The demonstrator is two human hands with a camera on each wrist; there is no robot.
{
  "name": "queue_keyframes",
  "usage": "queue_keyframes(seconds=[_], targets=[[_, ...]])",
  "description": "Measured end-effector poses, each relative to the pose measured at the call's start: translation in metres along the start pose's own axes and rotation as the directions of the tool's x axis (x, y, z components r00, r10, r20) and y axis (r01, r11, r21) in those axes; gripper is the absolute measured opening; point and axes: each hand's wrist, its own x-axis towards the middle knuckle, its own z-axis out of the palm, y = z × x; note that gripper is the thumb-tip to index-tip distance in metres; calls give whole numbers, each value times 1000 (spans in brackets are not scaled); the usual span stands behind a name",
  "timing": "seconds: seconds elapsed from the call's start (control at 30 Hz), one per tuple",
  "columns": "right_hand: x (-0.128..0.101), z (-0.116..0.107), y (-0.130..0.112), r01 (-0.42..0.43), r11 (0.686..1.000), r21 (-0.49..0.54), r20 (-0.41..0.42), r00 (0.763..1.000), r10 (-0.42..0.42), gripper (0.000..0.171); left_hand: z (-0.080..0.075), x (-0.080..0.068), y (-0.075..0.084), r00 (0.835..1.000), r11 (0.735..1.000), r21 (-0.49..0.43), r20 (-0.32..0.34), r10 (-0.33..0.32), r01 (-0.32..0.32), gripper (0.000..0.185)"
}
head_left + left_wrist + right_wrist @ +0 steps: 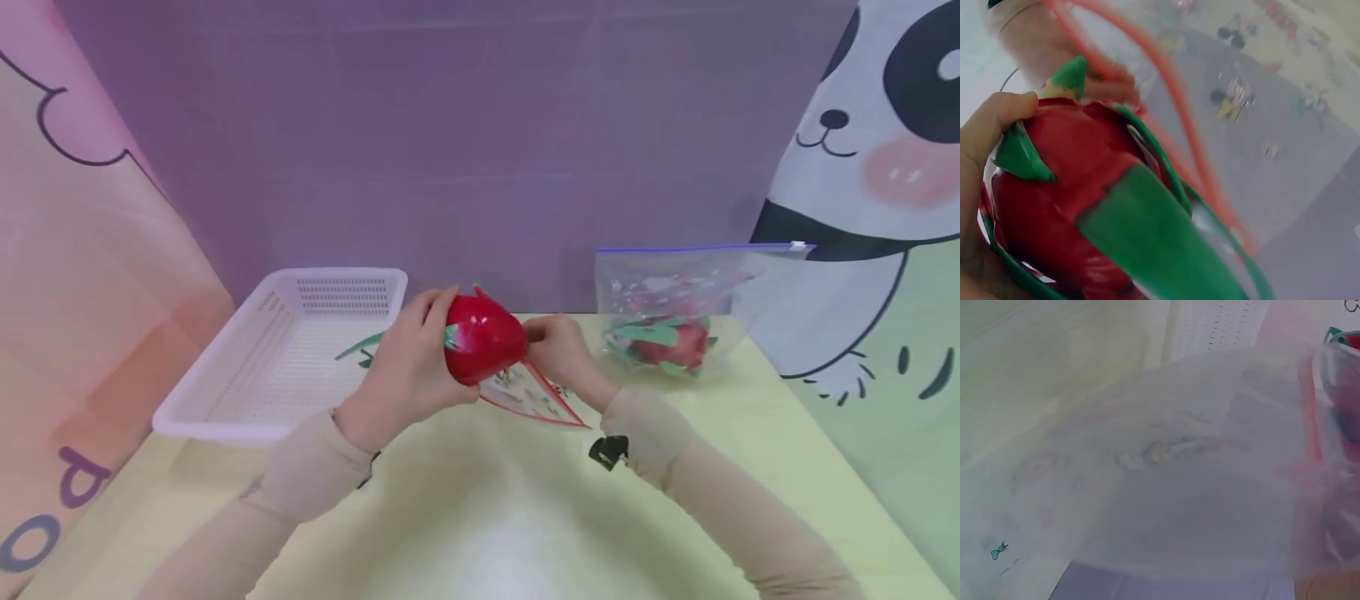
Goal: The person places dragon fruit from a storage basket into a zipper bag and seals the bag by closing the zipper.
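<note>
My left hand (408, 358) grips a shiny red dragon fruit (483, 337) with green, leaf-like scales, held above the table. The left wrist view shows the thumb along its side and a broad green scale (1154, 231) toward the camera. Close against the fruit's right end, my right hand (558, 350) pinches the red-edged mouth of a clear printed plastic bag (536, 404). This bag hangs below the hands, its red rim (1179, 106) bowed beside the fruit. In the right wrist view the bag's film (1197, 506) covers most of the scene.
On the left stands a white perforated basket (206, 404). A clear zip bag (675, 283) with a blue-purple slider top stands at the back right, holding a red and green item (675, 343). Behind the pale yellow table (480, 533) hangs a purple backdrop (480, 150).
</note>
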Motion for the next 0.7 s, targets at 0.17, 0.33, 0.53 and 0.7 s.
queue_keyframes(seconds=[0.17, 0.33, 0.53, 0.7], targets=[[2, -2, -2, 8, 1000, 12, -2, 1000, -8, 18, 14, -10, 0, 998, 993, 108, -21, 58, -55, 103], [4, -4, -2, -13, 997, 70, -12, 1000, 14, 19, 24, -20, 1, 991, 977, 165, -5, 136, -133, 102], [5, -6, -2, -47, 991, 124, -32, 998, 51, 19, 34, -26, 5, 979, 959, 195, 11, 205, -203, 104], [4, -7, -2, -60, 988, 143, -35, 997, 66, 19, 40, -31, 9, 977, 947, 241, 82, 199, -213, 104]])
